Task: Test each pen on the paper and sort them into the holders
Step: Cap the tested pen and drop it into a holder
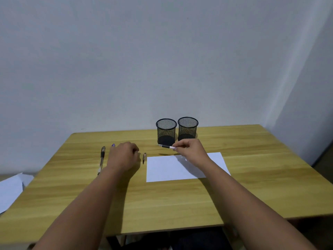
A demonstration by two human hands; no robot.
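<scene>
1. Head view, centre of frame: a right hand (191,150) pinches a slim pen (166,146) with a dark grip and clear barrel, tip pointing left, raised above the top edge of a flat white sheet of paper (180,168).
2. Just behind, two round black wire-mesh holders (166,130) (187,128) stand upright side by side near the wall.
3. Left of centre, the left hand (124,156) rests palm down on the wood-grain table (252,177), fingers curled; whether it grips anything cannot be told.
4. A short capped pen piece (144,157) lies between that hand and the paper; a long clear pen (101,159) lies to its left, and a purple tip (113,145) shows beyond the knuckles.
</scene>
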